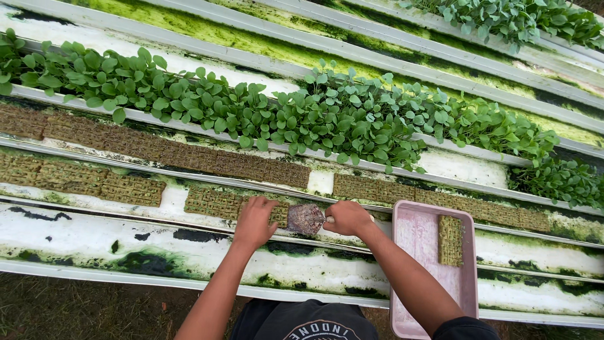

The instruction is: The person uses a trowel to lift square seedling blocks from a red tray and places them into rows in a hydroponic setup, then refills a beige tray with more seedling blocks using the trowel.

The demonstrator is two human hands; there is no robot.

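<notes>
My left hand (254, 221) presses flat on a block (234, 204); my right hand (346, 218) grips a trowel (306, 218). Channel (94, 214) partly filled; tray (418, 242) holds one strip (450, 240).

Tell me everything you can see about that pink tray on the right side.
The pink tray is a shallow rectangular tub, apparently plastic, pale and stained inside, with a raised rounded rim. It lies across the white growing channels, its near end overhanging toward the person. One strip of brownish-green seedling cubes lies along its right side; the rest is bare. The right forearm crosses its left edge.
</notes>
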